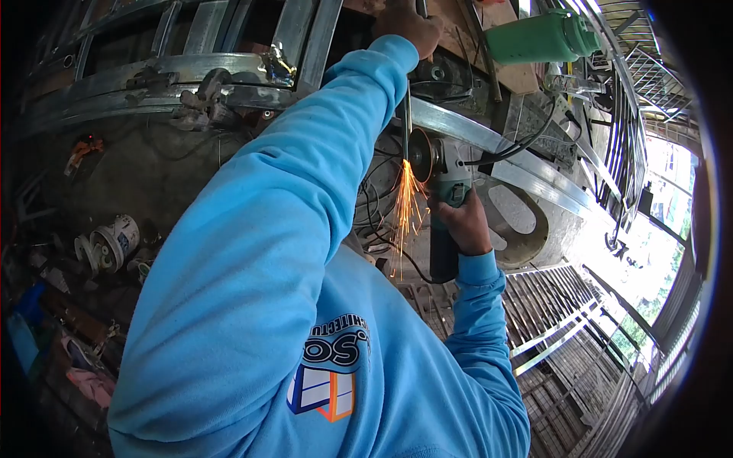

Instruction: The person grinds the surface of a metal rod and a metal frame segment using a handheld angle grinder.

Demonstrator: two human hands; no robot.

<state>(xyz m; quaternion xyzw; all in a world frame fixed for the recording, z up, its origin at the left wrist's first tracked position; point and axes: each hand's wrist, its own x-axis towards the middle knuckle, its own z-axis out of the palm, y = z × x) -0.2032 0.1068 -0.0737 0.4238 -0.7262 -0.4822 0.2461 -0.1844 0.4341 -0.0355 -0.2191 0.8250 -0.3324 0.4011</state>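
Observation:
My right hand [464, 224] is wrapped around the body of an angle grinder [450, 183]. The grinder's disc [422, 155] meets a thin metal bar [407, 122], and orange sparks [408, 195] spray from the contact towards my body. Farther up, at the top edge, my left hand [410, 30] is closed in a fist around the bar. Beneath the bar a shiny metal beam [466, 131] crosses at a slant.
A green bottle [534, 38] lies at the upper right near a power cord [519, 145]. Metal frames [206, 27] and a rusty clamp [205, 99] fill the upper left. A white bucket [114, 243] stands on the floor at left; metal grilles [557, 298] lie at right.

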